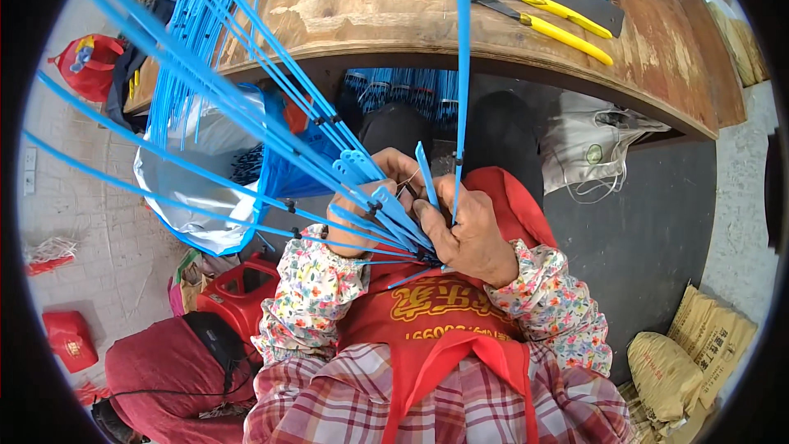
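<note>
My left hand (348, 238) is closed round a bundle of long, thin blue plastic strips (271, 144) that fan out to the far left. Small black pieces sit along the strips, and flat ends with holes (355, 166) stick up beside the fingers. My right hand (478, 234) is closed, thumb and fingers pinching near the bundle's gathered end. One long blue strip (463, 57) rises from it, passing over the table edge. A shorter flat blue end (426, 174) stands between the hands. A thin pale strand shows at the fingertips; exactly what the right fingers pinch is partly hidden.
On the wooden table (362, 8) lie yellow-handled scissors (567, 29) by a metal plate, with more blue strips (201, 33) at left. A white-lined bag (193, 185) and red stool (238, 292) stand left. Another person's red-trousered leg (168, 370) is close at lower left.
</note>
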### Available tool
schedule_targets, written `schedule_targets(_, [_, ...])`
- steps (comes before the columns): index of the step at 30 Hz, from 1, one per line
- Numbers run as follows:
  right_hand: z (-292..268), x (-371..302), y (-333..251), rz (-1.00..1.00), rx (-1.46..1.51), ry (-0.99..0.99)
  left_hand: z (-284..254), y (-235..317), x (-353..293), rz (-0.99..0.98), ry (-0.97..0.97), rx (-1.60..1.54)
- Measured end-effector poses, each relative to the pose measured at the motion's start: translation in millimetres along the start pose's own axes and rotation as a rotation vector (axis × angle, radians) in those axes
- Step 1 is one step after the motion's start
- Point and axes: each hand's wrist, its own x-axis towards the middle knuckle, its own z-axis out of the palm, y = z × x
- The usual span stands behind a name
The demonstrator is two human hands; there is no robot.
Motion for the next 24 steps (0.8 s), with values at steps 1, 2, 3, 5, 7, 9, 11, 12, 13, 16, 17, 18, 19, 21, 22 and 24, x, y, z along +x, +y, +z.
schedule_targets(1, [-1,0,0,0.000,-0.001,0.002,1,0,0,0.013,-0.021,-0.024])
schedule_targets(2, [-2,0,-1,-0.005,-0.004,-0.005,1,0,0,0.027,-0.040,-0.048])
schedule_targets(3, [-2,0,-1,-0.010,-0.008,-0.012,1,-1,0,0.041,-0.060,-0.073])
schedule_targets(5, [-4,0,-3,-0.016,-0.013,-0.019,0,-3,1,0.057,-0.071,-0.106])
schedule_targets(7, [-6,0,-4,-0.067,-0.029,0.001,-2,-8,4,0.092,-0.092,-0.172])
schedule_targets(9, [-8,-2,-7,-0.093,-0.039,0.009,-1,-11,8,0.123,-0.092,-0.156])
schedule_targets(11, [-10,-5,-13,0.056,0.038,-0.013,0,-15,11,0.183,-0.091,-0.123])
schedule_targets(12, [-13,-4,-15,0.130,0.072,-0.020,-1,-17,14,0.185,-0.097,-0.127])
schedule_targets(13, [-14,-4,-13,0.129,0.065,-0.018,-2,-19,17,0.177,-0.132,-0.146])
schedule_targets(16, [-14,-7,5,0.158,0.177,0.002,-4,-24,24,0.156,-0.205,-0.189])
schedule_targets(17, [-15,-5,2,0.150,0.165,0.004,-2,-22,26,0.176,-0.237,-0.170])
schedule_targets(18, [-16,-4,-2,0.191,0.189,-0.006,0,-20,28,0.194,-0.270,-0.151])
schedule_targets(19, [-16,-3,-5,0.231,0.213,-0.014,2,-19,30,0.213,-0.302,-0.131])
schedule_targets(21, [-17,-1,-11,0.262,0.226,-0.020,-5,-15,35,0.190,-0.375,-0.117])
schedule_targets(22, [-16,0,-8,0.251,0.230,-0.009,-11,-14,39,0.155,-0.434,-0.096])
schedule_targets(24, [-17,2,-4,0.221,0.236,0.009,-12,-14,48,0.131,-0.506,-0.073])
